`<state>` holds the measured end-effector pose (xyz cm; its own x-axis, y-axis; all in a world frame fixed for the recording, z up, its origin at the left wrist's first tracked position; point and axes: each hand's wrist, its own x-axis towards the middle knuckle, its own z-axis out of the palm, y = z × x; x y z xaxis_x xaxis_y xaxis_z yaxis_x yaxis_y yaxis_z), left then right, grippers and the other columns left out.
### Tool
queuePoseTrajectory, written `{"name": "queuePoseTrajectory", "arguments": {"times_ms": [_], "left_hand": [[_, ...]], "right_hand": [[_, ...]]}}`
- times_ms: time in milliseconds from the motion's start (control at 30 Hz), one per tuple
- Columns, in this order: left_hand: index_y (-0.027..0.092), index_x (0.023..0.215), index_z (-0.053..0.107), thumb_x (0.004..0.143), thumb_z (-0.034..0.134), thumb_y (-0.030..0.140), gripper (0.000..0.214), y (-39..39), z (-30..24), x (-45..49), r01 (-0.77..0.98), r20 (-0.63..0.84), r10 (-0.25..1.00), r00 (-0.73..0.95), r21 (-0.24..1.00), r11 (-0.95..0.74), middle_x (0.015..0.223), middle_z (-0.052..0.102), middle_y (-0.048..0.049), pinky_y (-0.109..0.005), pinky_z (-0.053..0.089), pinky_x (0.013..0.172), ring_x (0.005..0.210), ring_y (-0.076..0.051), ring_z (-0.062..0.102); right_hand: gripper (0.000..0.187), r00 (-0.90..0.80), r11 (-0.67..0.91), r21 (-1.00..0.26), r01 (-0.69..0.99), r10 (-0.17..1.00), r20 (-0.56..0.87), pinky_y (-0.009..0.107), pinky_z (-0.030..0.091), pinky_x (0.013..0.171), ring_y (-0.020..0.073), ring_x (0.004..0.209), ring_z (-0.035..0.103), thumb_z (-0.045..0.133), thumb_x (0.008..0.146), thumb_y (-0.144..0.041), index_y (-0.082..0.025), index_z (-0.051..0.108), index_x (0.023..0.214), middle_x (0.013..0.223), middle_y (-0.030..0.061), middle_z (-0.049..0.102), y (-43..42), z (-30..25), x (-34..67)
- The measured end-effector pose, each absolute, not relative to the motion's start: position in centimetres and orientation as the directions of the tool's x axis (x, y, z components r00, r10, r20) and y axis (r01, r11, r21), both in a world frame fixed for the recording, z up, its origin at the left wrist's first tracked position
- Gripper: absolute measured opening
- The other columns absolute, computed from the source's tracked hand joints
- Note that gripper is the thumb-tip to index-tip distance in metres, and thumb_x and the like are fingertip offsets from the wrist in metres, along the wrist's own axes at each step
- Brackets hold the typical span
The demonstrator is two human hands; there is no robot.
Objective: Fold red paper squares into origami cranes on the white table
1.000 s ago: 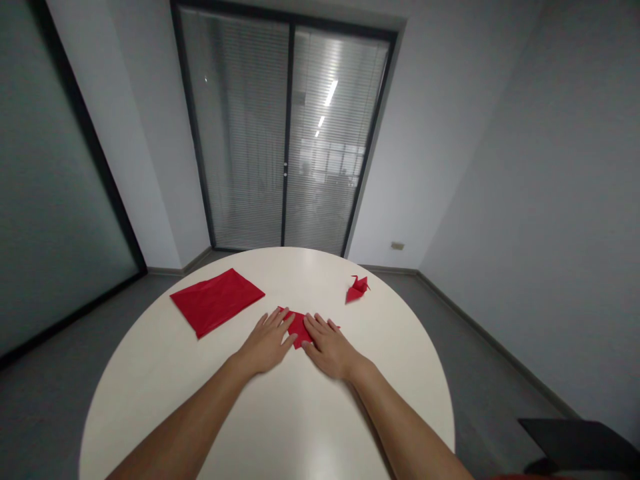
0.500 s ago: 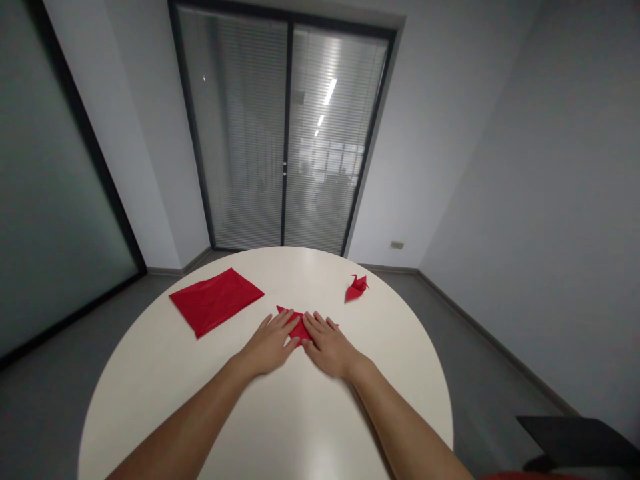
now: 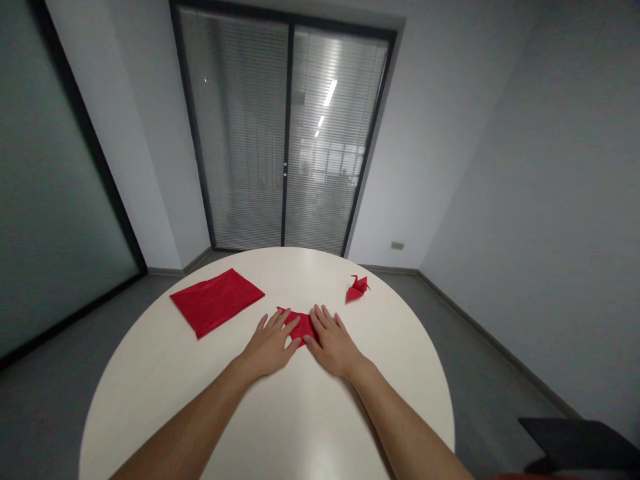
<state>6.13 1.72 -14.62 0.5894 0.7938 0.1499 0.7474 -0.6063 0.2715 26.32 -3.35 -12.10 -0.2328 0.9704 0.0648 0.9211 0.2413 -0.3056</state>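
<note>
A piece of folded red paper (image 3: 303, 326) lies flat on the white round table (image 3: 295, 413) in front of me. My left hand (image 3: 270, 341) rests palm down over its left part, fingers stretched out and spread. On its right part lies my right hand (image 3: 332, 341), also flat with its fingers extended. Between the two hands the middle of the paper shows; its outer parts are covered by my fingers. Neither hand grips anything.
A larger flat red sheet or stack of paper (image 3: 216, 303) lies at the table's left. A red origami crane (image 3: 357, 289) stands at the back right. Beyond are a glazed door with blinds (image 3: 285, 133) and, lower right, a dark chair-like object (image 3: 580, 440).
My right hand has slid slightly to the right, so more of the folded paper's middle shows. My left hand has stayed nearly still.
</note>
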Motion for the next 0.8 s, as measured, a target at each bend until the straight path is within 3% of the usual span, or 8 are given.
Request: {"name": "queuePoseTrajectory", "arguments": {"times_ms": [133, 333, 500, 633, 800], "left_hand": [[0.023, 0.153, 0.044, 0.103, 0.04, 0.052, 0.058, 2.0, -14.8, 5.8, 0.721, 0.145, 0.771, 0.62, 0.282, -0.633, 0.164, 0.033, -0.0141, -0.057, 0.018, 0.122, 0.154, -0.03, 0.025], [0.023, 0.152, 0.045, 0.102, 0.041, 0.056, 0.06, 2.2, -15.0, 5.8, 0.703, 0.165, 0.772, 0.614, 0.33, -0.63, 0.162, 0.037, -0.0141, -0.055, 0.018, 0.123, 0.153, -0.03, 0.026], [0.026, 0.151, 0.045, 0.103, 0.042, 0.052, 0.055, 1.9, -14.0, 5.7, 0.602, 0.155, 0.689, 0.708, 0.38, -0.703, 0.16, 0.041, -0.0097, -0.054, 0.017, 0.124, 0.152, -0.027, 0.031], [0.027, 0.151, 0.043, 0.101, 0.047, 0.052, 0.056, 1.9, -13.9, 5.6, 0.547, 0.181, 0.647, 0.741, 0.397, -0.737, 0.16, 0.042, -0.0092, -0.054, 0.016, 0.125, 0.151, -0.026, 0.032], [0.022, 0.156, 0.036, 0.096, 0.053, 0.058, 0.072, 2.3, -14.6, 5.6, 0.62, 0.168, 0.715, 0.678, 0.392, -0.68, 0.167, 0.023, -0.0137, -0.054, 0.017, 0.125, 0.155, -0.031, 0.019]], "right_hand": [[0.071, -0.25, 0.221, -0.363, 0.905, 0.968, -0.035, 0.052, 0.01, 0.126, 0.031, 0.156, 0.014, 0.028, 0.104, -0.053, -0.011, 0.025, 0.161, 0.168, 0.0141, 0.018, -3.4, -12.1, 25.9], [0.071, -0.12, 0.104, -0.39, 0.915, 0.993, -0.018, 0.054, 0.012, 0.124, 0.0327, 0.156, 0.015, 0.039, 0.101, -0.051, -0.011, 0.032, 0.159, 0.167, 0.0146, 0.024, -3.2, -12.1, 27.0], [0.059, -0.113, 0.164, -0.432, 0.887, 0.984, 0.141, 0.046, 0.027, 0.121, 0.0318, 0.143, 0.042, 0.058, 0.092, -0.044, -0.011, 0.058, 0.141, 0.152, 0.0179, 0.05, -2.8, -12.3, 27.6], [0.051, -0.101, 0.197, -0.494, 0.847, 0.971, 0.215, 0.04, 0.037, 0.114, 0.0305, 0.13, 0.054, 0.07, 0.083, -0.038, -0.012, 0.067, 0.126, 0.139, 0.0171, 0.061, -2.5, -12.5, 27.8], [0.036, -0.043, 0.139, -0.619, 0.773, 0.985, 0.167, 0.039, 0.05, 0.095, 0.0275, 0.105, 0.065, 0.072, 0.08, -0.033, -0.018, 0.069, 0.112, 0.111, 0.0098, 0.072, -2.3, -12.5, 28.3]]}}
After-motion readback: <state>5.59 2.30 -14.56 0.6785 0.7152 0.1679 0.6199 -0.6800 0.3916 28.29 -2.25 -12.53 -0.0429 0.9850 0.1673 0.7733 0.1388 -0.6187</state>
